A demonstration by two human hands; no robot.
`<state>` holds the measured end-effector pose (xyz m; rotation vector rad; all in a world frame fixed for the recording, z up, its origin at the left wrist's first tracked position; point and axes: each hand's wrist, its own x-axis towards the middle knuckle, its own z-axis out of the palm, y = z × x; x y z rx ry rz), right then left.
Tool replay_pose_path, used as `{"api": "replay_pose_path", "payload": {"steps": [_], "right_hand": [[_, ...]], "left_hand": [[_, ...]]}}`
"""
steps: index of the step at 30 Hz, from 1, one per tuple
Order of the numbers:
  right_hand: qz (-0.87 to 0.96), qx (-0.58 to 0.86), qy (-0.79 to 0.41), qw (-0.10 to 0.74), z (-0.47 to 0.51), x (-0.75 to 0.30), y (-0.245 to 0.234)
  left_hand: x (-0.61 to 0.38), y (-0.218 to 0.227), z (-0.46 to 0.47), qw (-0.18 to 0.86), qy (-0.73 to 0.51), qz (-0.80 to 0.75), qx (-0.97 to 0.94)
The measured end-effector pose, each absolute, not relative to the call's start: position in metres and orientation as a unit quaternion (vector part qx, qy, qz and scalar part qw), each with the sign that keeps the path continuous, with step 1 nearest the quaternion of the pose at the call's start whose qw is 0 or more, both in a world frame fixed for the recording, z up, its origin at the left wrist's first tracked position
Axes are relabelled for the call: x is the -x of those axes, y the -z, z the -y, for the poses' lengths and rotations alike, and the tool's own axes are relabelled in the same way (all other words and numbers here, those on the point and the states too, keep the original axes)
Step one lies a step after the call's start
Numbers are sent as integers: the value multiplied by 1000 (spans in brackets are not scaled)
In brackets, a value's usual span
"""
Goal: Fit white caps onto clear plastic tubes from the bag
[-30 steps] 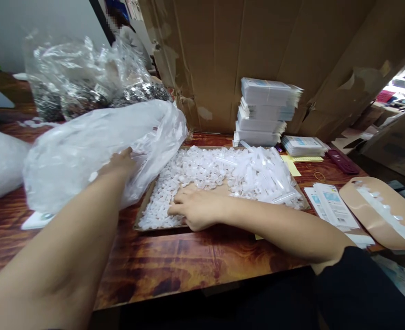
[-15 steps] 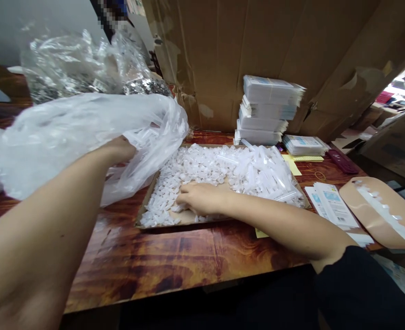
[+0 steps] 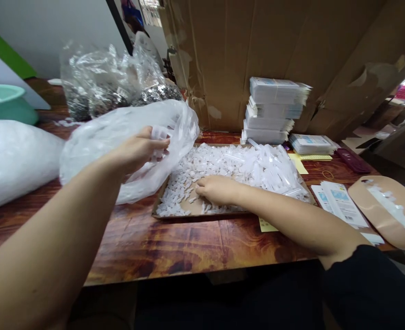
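My left hand (image 3: 138, 149) is at the mouth of a translucent white plastic bag (image 3: 101, 126). Its fingers curl around a few translucent plastic pieces (image 3: 160, 133). Over a shallow cardboard tray (image 3: 158, 201), my right hand (image 3: 218, 190) points down with its fingertips closed together. What they pinch, if anything, is hidden. Many small white plastic pieces (image 3: 174, 195) lie loose around that hand. Longer clear plastic tubes or sleeves (image 3: 274, 169) are heaped at the tray's right side.
Behind the tray rise stacked printed cards (image 3: 273, 107) against a large cardboard box (image 3: 219, 55). Clear bags of metallic parts (image 3: 109, 89) stand at the back left, near a green basin (image 3: 6, 103). Loose cards (image 3: 340, 204) and a beige board (image 3: 388, 211) lie at the right.
My left hand has risen out of the bag's mouth, now with plastic pieces showing in its fingers. The right hand stays low in the tray. The view has shifted left.
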<state>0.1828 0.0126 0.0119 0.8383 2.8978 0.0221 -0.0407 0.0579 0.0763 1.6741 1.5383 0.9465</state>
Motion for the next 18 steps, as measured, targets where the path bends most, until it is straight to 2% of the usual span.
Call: {"api": "replay_pose_path", "payload": {"steps": [5,8,14,18], "right_hand": [[-957,-287,-14,44,-12,-184,-10],[-954,-298,-21,15,-7,-182,-10],[-907,-391,32,-152,8,-209,-15],[-839,-376,120,-374,21,-245,-16]], "left_hand": [[6,-83,-16,447,-489,-501,-556],[-14,-79,0,469,-540,-491,-497],[-44,-66,13,565,-543,-490,-381],[-57,-49,13,656,-521,-430,-336]]}}
